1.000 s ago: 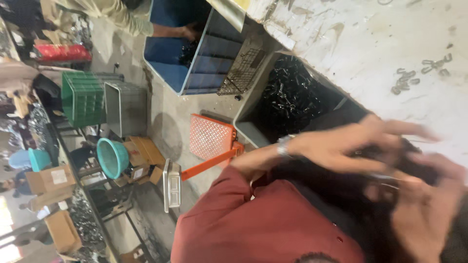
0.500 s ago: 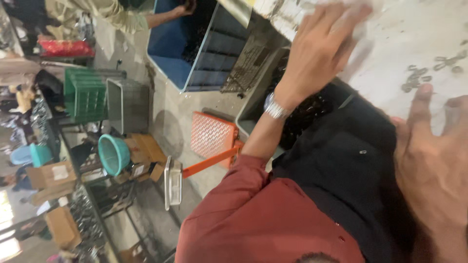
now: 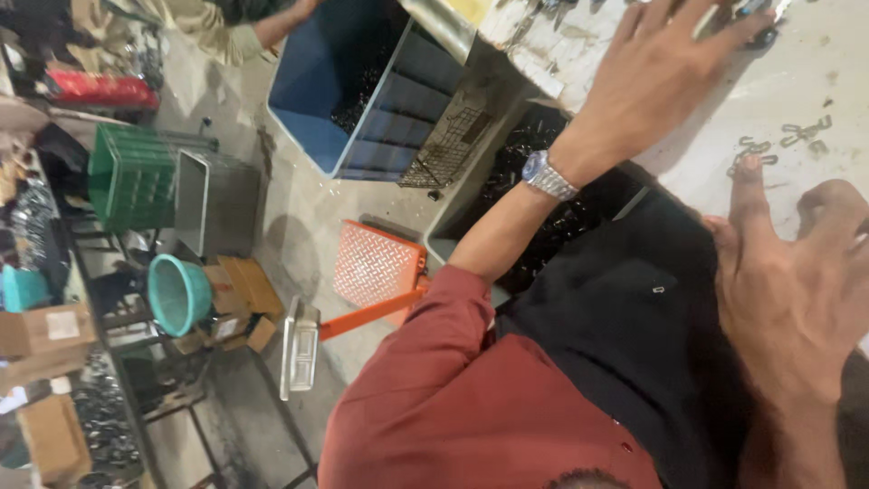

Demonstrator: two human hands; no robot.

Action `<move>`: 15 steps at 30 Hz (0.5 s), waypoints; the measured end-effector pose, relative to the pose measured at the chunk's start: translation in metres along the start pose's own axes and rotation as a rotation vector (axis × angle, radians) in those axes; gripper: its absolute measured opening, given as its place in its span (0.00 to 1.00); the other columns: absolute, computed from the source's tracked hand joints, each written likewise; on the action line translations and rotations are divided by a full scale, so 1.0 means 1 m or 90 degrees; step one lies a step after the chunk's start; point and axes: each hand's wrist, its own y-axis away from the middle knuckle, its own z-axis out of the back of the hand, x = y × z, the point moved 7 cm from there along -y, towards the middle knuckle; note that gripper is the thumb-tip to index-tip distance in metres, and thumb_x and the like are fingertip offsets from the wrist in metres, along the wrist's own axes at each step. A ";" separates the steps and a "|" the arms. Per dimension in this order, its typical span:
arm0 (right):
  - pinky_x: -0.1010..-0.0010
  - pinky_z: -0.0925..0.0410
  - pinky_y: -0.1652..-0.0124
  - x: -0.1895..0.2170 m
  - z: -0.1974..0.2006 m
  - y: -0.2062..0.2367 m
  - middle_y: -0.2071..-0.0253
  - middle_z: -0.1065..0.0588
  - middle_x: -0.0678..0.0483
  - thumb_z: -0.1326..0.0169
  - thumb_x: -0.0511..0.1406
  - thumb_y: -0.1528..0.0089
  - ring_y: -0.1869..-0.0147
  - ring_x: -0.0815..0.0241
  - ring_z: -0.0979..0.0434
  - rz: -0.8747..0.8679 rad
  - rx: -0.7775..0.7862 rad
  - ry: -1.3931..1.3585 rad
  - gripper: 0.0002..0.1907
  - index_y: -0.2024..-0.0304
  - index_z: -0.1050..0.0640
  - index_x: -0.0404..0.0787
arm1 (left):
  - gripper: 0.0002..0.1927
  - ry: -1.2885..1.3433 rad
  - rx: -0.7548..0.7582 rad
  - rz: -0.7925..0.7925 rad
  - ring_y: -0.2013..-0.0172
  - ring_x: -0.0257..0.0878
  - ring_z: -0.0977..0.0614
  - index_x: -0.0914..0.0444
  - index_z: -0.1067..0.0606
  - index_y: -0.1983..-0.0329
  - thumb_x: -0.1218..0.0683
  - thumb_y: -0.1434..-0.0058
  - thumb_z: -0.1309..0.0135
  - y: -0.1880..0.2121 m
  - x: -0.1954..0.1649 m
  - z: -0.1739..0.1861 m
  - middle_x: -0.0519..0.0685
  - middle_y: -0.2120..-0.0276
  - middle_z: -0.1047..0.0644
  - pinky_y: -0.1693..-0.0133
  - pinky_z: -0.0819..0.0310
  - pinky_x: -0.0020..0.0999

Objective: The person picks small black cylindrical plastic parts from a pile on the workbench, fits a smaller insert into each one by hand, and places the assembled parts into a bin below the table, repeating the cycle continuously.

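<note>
The left hand (image 3: 665, 77) lies spread, fingers open, on the table (image 3: 815, 81) near dark clips at its far edge. The right hand (image 3: 797, 290) hovers open, one finger touching the metal clips (image 3: 778, 145) lying on the table.

Soft, even indoor light; tilted view, slight blur at moving hands.

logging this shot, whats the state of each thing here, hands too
left hand: spread flat on the table, by small dark parts, grip open
right hand: fingers spread, a fingertip near the metal clips, holding nothing
metal clips: loose on the table
blue crate: open, tilted
teal basin: on its side
</note>
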 end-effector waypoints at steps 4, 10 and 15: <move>0.63 0.34 0.49 -0.007 -0.004 0.008 0.48 0.29 0.46 0.41 0.36 0.25 0.46 0.49 0.29 0.014 -0.079 -0.018 0.14 0.38 0.23 0.43 | 0.17 -0.018 -0.052 -0.046 0.40 0.43 0.27 0.48 0.25 0.47 0.48 0.39 0.41 0.009 -0.010 0.003 0.41 0.45 0.24 0.37 0.34 0.46; 0.65 0.34 0.48 -0.027 -0.026 0.022 0.51 0.26 0.48 0.44 0.30 0.28 0.48 0.51 0.27 -0.020 -0.180 -0.173 0.09 0.44 0.22 0.39 | 0.21 0.027 -0.078 -0.034 0.44 0.41 0.25 0.48 0.24 0.44 0.39 0.37 0.42 0.015 -0.005 0.007 0.39 0.48 0.24 0.39 0.35 0.46; 0.68 0.34 0.46 -0.036 -0.034 0.027 0.50 0.24 0.50 0.46 0.24 0.30 0.48 0.52 0.26 -0.024 -0.220 -0.219 0.09 0.48 0.22 0.37 | 0.23 -0.013 -0.052 0.026 0.46 0.41 0.25 0.53 0.25 0.39 0.43 0.36 0.43 0.008 -0.002 -0.001 0.41 0.49 0.24 0.42 0.33 0.42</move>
